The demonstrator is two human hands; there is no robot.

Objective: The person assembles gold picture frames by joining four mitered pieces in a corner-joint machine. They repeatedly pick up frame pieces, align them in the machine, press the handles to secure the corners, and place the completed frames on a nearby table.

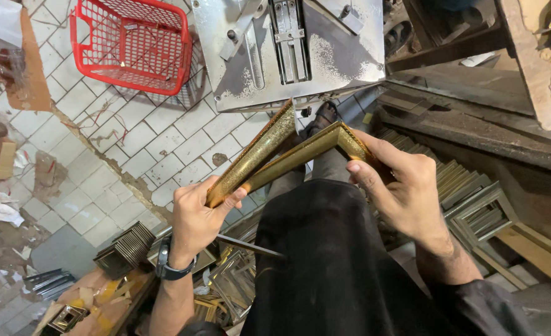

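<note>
The left hand (194, 218) pinches the near ends of 2 gold frame strips (269, 155) and the right hand (403, 186) clamps the mitred corner piece (344, 140), all held above the lap, below the metal machine (288, 50). To do this well, I judge both grips should stay firm with the cut ends flush. The strips are ornate, textured gold with darker backs.

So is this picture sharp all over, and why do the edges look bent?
Head view: the gold frame moulding and both hands, left and right, are sharp and evenly lit; the gilding shows small glints but no harsh glare. The wide lens bows the floor tiles and the red basket toward the edges. The dark trousers lose detail in shadow.
</note>
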